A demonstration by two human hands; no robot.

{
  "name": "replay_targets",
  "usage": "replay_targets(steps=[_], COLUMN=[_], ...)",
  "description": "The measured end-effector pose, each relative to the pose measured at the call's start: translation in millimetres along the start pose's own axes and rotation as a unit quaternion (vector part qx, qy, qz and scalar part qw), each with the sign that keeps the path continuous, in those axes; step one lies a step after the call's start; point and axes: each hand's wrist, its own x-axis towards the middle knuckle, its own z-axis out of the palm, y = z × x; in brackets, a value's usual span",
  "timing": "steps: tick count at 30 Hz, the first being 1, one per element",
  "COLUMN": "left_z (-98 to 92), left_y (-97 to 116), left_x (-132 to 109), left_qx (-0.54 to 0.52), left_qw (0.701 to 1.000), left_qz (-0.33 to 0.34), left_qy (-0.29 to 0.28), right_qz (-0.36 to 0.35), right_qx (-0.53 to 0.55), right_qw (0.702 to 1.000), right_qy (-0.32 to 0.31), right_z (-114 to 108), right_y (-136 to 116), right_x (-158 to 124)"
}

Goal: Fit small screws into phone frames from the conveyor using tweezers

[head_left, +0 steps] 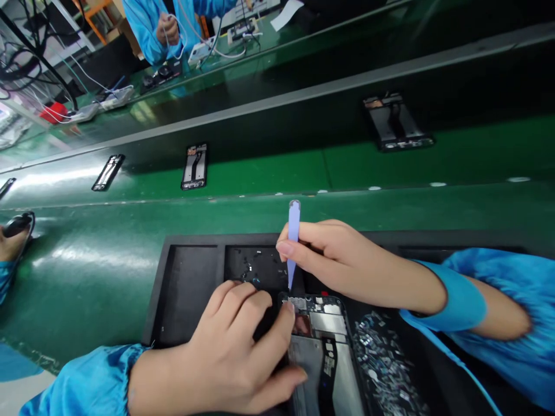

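My right hand (pixel 347 260) grips a light purple plastic pry stick (pixel 293 231), held upright with its tip down at the top edge of an opened phone chassis (pixel 323 341). My left hand (pixel 243 346) rests on the left side of that phone, fingers curled over its upper corner, steadying it. The phone lies on a black foam tray (pixel 186 289) with compartments. One compartment (pixel 255 266) behind my left fingers holds a few tiny shiny parts.
A pile of small silvery parts (pixel 384 358) lies right of the phone. Several open phone frames (pixel 195 166) (pixel 396 122) (pixel 108 171) lie on the green conveyor belt beyond. A co-worker's hands (pixel 167 29) in blue sleeves work at the far bench. Another hand (pixel 11 240) shows at left.
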Motion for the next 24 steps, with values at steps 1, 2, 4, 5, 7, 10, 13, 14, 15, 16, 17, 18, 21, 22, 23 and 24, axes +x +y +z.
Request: replay_targets(steps=[1, 2, 4, 5, 7, 10, 13, 14, 15, 16, 17, 18, 21, 22, 23, 24], left_z=[0.8, 1.4, 2.0, 2.2, 2.5, 3.5, 4.9, 5.3, 5.6, 5.7, 5.7, 5.5, 4.3, 3.8, 3.4, 3.2], left_y=[-0.4, -0.7, -0.8, -0.8, -0.4, -0.5, -1.8, -2.3, -2.8, -3.2, -3.4, -3.4, -3.1, -3.1, -3.2, -3.3], left_x=[0.3, 0.7, 1.5, 1.9, 2.2, 2.0, 1.5, 1.4, 1.4, 1.5, 1.7, 2.0, 3.2, 3.7, 4.0, 4.2], left_qx=[0.001, 0.001, -0.004, -0.006, -0.006, -0.009, -0.032, -0.044, -0.056, -0.068, -0.078, -0.086, -0.097, -0.096, -0.092, -0.087], left_qw=[1.000, 1.000, 0.999, 0.999, 0.999, 0.999, 0.998, 0.997, 0.996, 0.995, 0.993, 0.992, 0.991, 0.991, 0.993, 0.994], left_qz=[-0.012, -0.021, -0.031, -0.033, -0.029, -0.024, -0.028, -0.030, -0.031, -0.033, -0.036, -0.040, -0.042, -0.039, -0.035, -0.031], left_qy=[-0.005, -0.011, -0.017, -0.018, -0.021, -0.032, -0.049, -0.056, -0.063, -0.069, -0.075, -0.079, -0.083, -0.079, -0.072, -0.063], right_qz=[-0.005, -0.009, -0.015, -0.019, -0.021, -0.010, -0.021, -0.029, -0.036, -0.040, -0.040, -0.036, -0.001, 0.012, 0.021, 0.028], right_qx=[0.002, 0.004, 0.006, 0.005, 0.004, 0.008, -0.003, -0.011, -0.017, -0.021, -0.023, -0.024, -0.024, -0.023, -0.019, -0.015], right_qw=[1.000, 1.000, 1.000, 1.000, 1.000, 0.999, 0.999, 0.999, 0.999, 0.999, 0.999, 0.999, 0.998, 0.997, 0.996, 0.994], right_qy=[-0.007, -0.013, -0.018, -0.019, -0.023, -0.032, -0.027, -0.023, -0.019, -0.013, -0.008, 0.001, 0.051, 0.071, 0.089, 0.103], right_z=[-1.0, -1.9, -3.4, -3.9, -4.6, -5.1, -5.4, -5.5, -5.7, -6.0, -6.4, -6.9, -8.8, -9.4, -9.9, -10.2], right_y=[0.3, 0.5, 0.6, 0.6, 0.5, 0.3, -0.8, -1.5, -2.3, -3.2, -4.0, -4.8, -6.2, -6.4, -6.6, -6.7], right_x=[0.8, 1.6, 3.0, 3.5, 3.9, 3.9, 3.7, 3.5, 3.2, 2.8, 2.3, 1.7, 0.3, 0.0, -0.1, -0.1])
